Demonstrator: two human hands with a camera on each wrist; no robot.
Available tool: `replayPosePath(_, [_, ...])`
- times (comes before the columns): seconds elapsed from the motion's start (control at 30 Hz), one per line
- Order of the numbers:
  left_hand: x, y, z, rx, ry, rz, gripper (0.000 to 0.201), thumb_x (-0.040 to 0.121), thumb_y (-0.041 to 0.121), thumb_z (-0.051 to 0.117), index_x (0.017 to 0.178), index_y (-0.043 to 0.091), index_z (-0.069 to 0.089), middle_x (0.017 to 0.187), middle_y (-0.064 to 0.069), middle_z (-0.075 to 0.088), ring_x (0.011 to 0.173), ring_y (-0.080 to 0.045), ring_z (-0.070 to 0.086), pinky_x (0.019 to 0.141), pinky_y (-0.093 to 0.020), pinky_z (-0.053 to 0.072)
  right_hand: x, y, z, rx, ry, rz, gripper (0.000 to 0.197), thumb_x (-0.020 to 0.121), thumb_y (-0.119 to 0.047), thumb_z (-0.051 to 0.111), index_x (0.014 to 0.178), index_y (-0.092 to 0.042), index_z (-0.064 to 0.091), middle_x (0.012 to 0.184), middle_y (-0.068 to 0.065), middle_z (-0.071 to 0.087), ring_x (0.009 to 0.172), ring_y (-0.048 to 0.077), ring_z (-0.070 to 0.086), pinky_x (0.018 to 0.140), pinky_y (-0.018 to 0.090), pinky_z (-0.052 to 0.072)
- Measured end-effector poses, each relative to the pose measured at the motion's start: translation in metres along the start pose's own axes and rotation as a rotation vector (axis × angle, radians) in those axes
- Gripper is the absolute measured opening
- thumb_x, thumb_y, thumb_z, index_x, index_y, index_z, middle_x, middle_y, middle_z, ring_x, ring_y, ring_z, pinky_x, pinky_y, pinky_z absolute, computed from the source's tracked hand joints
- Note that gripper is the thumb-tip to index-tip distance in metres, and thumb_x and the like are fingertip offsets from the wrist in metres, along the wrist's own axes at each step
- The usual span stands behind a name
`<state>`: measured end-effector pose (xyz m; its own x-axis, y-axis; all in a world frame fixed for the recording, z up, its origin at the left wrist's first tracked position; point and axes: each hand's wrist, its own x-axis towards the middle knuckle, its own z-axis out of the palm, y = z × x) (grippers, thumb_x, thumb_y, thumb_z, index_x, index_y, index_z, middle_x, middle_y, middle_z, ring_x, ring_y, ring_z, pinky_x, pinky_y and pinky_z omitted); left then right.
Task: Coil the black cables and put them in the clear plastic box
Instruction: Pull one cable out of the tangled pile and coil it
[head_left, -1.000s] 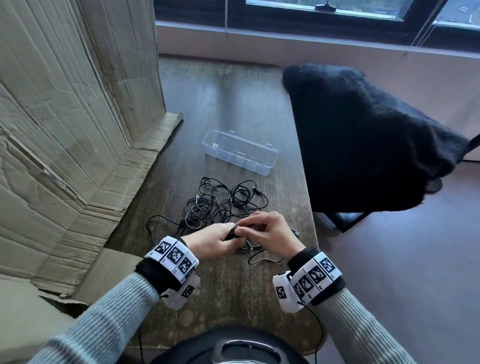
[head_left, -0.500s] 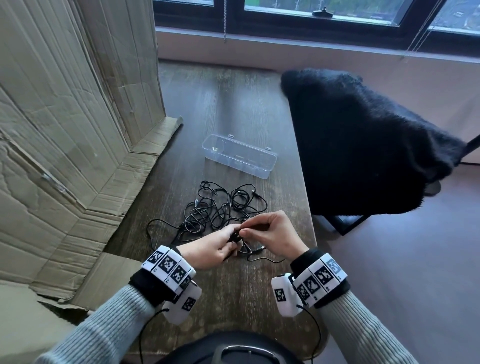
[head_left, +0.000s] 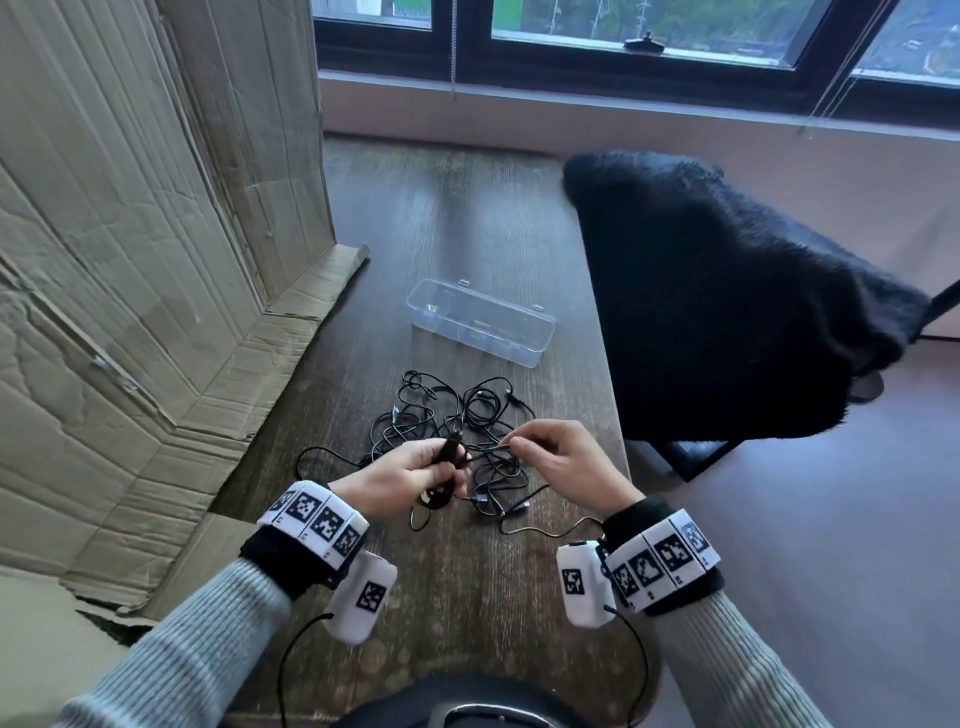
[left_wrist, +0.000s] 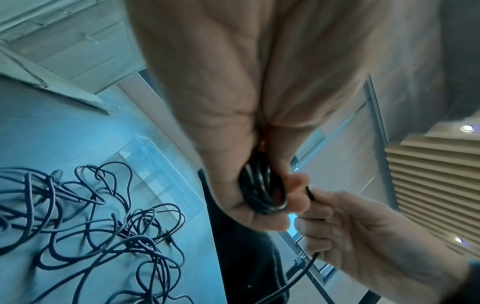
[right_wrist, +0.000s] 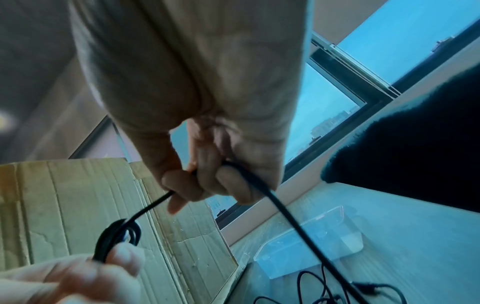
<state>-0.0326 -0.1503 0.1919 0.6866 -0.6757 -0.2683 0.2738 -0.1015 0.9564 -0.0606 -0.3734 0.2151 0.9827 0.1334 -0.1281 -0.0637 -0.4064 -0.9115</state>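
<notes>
Left hand (head_left: 400, 475): grips a small coil (left_wrist: 262, 193) of thin black cable, thumb and fingers curled round it, held above the table (head_left: 467, 587) near its front.
Right hand (head_left: 558, 462): pinches the free strand (right_wrist: 283, 207) running off the coil, between thumb and curled fingers; the hands are just apart.
Loose cables (head_left: 457, 421): thin, black, tangled in open loops with small plugs showing; they lie on the table under and just beyond the hands.
Box (head_left: 480, 322): clear, long, shallow, lid off, beyond the tangle and set at a slant; contents cannot be made out.
Left edge: creased cardboard (head_left: 130, 260) stands along it, a flap lying on the table.
Right edge: a chair with black furry cover (head_left: 727, 312) stands just beside it.
Open room: bare wood between box and far wall.
</notes>
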Motion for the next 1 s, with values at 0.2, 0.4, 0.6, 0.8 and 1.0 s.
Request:
replayPosePath(0.2, [0.002,0.002,0.011,-0.41,0.174,0.016,0.019,0.098,-0.001,0.032,0.098,0.001,0.051,0.096,-0.009,0.063,0.082,-0.014,0.065,0.066,-0.026,0.054,-0.001,0.002,0.028,0.298,0.318,-0.019,0.001,0.085,-0.013,0.071,0.084,-0.013,0.07,0.074,-0.003,0.068,0.066,0.007,0.061,0.065,0.024,0.05])
replayPosePath(0.4, [-0.003,-0.004,0.013,-0.361,-0.068,-0.136,0.018,0.087,0.014,0.046,0.1,0.003,0.052,0.069,0.003,0.056,0.06,-0.007,0.052,0.055,-0.02,0.044,0.009,-0.004,0.032,0.161,0.354,-0.078,0.009,0.077,-0.019,0.078,0.086,-0.02,0.075,0.082,-0.006,0.073,0.075,0.003,0.069,0.069,0.015,0.054])
replayPosePath(0.6, [-0.004,0.007,0.007,-0.397,-0.056,0.003,0.038,0.081,0.042,0.068,0.082,0.008,0.051,0.065,0.003,0.044,0.06,-0.01,0.047,0.057,-0.023,0.046,0.017,0.0,0.032,0.146,0.352,-0.04,0.027,0.076,-0.038,0.076,0.082,-0.011,0.072,0.068,0.001,0.072,0.053,0.0,0.062,0.052,0.014,0.046])
replayPosePath(0.8, [0.004,0.016,-0.004,-0.878,0.331,0.159,0.026,0.098,0.026,0.034,0.083,0.012,0.05,0.113,-0.014,0.065,0.114,-0.027,0.059,0.092,-0.047,0.051,0.001,0.026,0.043,0.285,0.237,-0.01,0.011,0.094,-0.029,0.058,0.1,-0.028,0.067,0.093,-0.007,0.069,0.088,0.01,0.063,0.083,0.029,0.051])
replayPosePath(1.0, [0.009,0.015,-0.005,-0.925,0.352,0.16,0.036,0.102,0.031,0.021,0.081,0.016,0.045,0.13,-0.02,0.055,0.121,-0.03,0.054,0.098,-0.045,0.039,-0.012,0.041,0.05,-0.042,0.115,0.036,0.022,0.093,-0.013,0.06,0.108,-0.023,0.072,0.091,-0.011,0.066,0.091,0.008,0.062,0.09,0.03,0.049])
